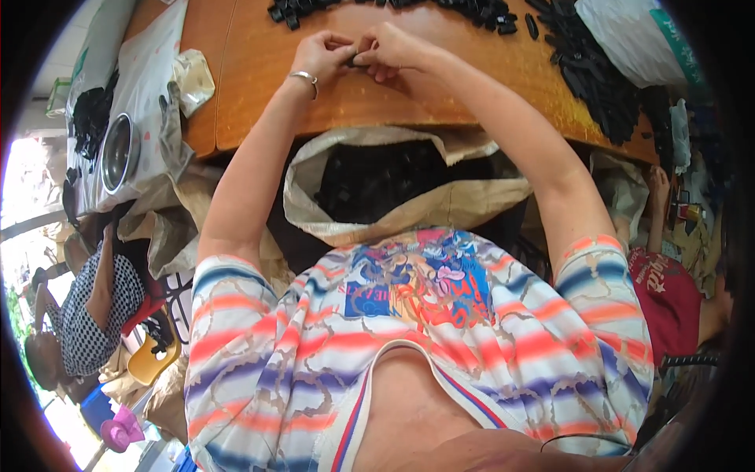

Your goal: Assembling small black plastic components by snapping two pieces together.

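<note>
Both my hands meet above the orange-brown wooden table (pixel 267 90). The fingers of my left hand (pixel 321 55), which has a silvery bracelet at the wrist, are pinched at one end of a small black part (pixel 356 60). From the other side my right hand (pixel 393 50) closes its thumb and fingers on the same part. Most of it is hidden by the fingertips, so its exact kind does not show. Below them, between my body and the table edge, an open pale woven sack (pixel 303 197) holds many dark pieces.
Black parts (pixel 472 12) lie along the far side of the table. Longer black pieces (pixel 594 82) are heaped at the right, beside a white plastic bag (pixel 629 39). A metal bowl (pixel 118 153) stands on the left. Other people sit at left (pixel 98 315) and right (pixel 664 303).
</note>
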The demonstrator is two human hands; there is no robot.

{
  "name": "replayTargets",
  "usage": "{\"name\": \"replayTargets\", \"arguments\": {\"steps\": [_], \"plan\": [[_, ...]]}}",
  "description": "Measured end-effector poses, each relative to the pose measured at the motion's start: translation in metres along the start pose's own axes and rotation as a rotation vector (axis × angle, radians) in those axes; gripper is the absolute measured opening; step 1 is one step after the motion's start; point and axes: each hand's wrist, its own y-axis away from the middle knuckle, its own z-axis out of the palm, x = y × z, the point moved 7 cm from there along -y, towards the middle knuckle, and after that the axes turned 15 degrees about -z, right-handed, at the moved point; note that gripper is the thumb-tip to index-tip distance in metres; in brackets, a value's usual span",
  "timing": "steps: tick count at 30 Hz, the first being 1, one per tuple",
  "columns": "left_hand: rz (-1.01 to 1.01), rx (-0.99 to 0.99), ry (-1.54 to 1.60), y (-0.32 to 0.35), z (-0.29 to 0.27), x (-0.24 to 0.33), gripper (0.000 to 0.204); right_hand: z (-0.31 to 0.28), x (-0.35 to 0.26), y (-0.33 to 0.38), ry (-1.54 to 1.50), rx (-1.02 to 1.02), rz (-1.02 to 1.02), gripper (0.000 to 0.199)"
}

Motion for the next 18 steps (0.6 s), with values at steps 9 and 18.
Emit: {"name": "replayTargets", "arguments": {"steps": [9,18], "plan": [[0.358,-0.192,-0.594,0.175,0.056,-0.005,0.020,0.056,-0.034,0.131,0.089,-0.293,-0.101,0.020],[0.363,-0.152,-1.023,0.197,0.089,-0.100,0.047,0.130,0.017,0.171,0.549,-0.480,-0.085,0.038]]}}
